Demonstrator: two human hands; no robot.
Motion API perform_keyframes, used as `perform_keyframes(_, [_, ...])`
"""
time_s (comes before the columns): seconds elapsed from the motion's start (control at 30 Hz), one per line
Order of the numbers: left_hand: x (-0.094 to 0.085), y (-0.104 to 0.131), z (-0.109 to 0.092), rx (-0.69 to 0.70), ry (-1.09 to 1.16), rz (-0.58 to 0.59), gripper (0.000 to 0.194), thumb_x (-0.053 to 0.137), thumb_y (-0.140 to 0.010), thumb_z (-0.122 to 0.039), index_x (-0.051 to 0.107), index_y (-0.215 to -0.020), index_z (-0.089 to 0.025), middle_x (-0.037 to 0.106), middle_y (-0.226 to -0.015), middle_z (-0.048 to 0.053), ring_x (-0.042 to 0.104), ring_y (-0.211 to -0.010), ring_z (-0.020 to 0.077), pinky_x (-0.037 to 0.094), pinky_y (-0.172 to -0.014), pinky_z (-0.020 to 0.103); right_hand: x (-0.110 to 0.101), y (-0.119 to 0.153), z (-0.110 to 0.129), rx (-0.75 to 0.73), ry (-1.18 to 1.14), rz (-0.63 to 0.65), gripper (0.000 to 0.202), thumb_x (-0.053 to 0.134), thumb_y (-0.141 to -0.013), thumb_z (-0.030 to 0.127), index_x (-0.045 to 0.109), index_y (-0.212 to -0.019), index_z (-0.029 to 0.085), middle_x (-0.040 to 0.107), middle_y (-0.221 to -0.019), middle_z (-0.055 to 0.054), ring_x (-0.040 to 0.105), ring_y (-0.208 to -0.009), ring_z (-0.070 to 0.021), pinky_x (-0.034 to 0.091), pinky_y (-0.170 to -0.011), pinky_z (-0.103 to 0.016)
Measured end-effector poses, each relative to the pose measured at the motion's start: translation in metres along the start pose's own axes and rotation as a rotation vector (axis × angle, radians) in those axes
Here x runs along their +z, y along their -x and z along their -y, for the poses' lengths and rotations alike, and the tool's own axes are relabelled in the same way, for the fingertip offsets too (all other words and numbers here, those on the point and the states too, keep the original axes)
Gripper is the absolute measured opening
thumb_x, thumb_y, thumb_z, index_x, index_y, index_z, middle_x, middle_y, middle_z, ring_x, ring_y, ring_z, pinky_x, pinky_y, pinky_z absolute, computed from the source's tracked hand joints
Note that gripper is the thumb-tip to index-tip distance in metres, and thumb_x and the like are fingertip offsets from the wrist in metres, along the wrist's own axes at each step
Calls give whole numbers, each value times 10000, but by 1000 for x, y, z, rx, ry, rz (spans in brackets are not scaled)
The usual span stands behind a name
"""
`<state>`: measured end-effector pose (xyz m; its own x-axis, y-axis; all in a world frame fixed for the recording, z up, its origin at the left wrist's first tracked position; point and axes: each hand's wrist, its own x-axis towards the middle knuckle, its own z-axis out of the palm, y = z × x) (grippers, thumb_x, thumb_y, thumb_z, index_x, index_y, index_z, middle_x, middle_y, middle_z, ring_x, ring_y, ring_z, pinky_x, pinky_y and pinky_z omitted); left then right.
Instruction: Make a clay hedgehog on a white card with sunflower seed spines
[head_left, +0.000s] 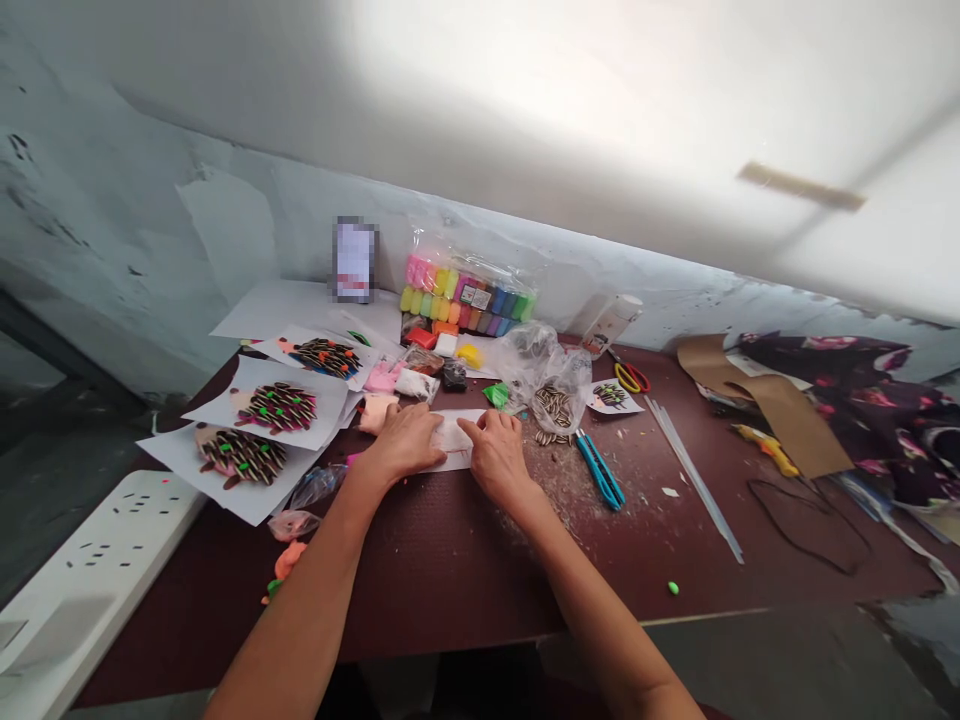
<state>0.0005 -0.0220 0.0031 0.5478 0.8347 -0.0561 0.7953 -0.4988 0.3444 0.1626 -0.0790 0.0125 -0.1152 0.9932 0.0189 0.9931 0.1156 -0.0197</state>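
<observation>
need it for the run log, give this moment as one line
left hand: on paper | right hand: on same paper | blue-handled tool: on table, untouched

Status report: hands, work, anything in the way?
Both hands, left and right, on white paper. Sunflower seeds in and beside clear bag, right of it. Blue-handled tool nearby. Nothing seen covering paper except hands.

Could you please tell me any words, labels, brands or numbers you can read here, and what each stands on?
No text can be read.
Label on the colourful pack: too small.
Phone screen: pixelated.
Bottle: any print is too blurred.
</observation>
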Motion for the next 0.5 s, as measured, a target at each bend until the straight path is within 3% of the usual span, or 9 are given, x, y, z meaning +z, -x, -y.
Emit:
perform_keyframes(0.17, [3, -3, 3, -23, 91, -21, 452, 669, -710, -272, 696, -1146, -154, 678, -1127, 178, 605, -1104, 378, 426, -961, 511, 2, -5, 4, -37, 19, 7, 317, 428, -970, 211, 706, -1118, 250, 592, -1022, -111, 470, -966, -252, 311, -832, -368])
perform_keyframes(0.3, [3, -11, 10, 5, 434, -211, 446, 484, -816, -144, 643, -1232, -128, 685, -1158, 149, 631, -1067, 263, 478, -948, 398, -2, -9, 5, -45, -65, -107, 410, 438, -937, 133, 638, -1275, 249, 598, -1062, -113, 488, -976, -249, 345, -835, -365])
perform_keyframes(0.4, [4, -15, 13, -31, 750, -273, 407, 480, -850, -192, 637, -1219, -120, 718, -1027, 113, 668, -862, 203, 543, -787, 335, -6, -14, 9, -88, -220, -189, 395, 484, -927, 142, 635, -1280, 235, 606, -1057, -100, 505, -968, -233, 379, -838, -345])
perform_keyframes(0.5, [5, -16, 12, -83, 1027, -226, 471, 518, -848, -224, 571, -1297, -96, 710, -832, 62, 638, -641, 152, 536, -606, 275, -8, -21, 13, -133, -369, -257, 263, 562, -929, 231, 685, -1162, 218, 622, -1018, -81, 522, -935, -217, 403, -832, -329])
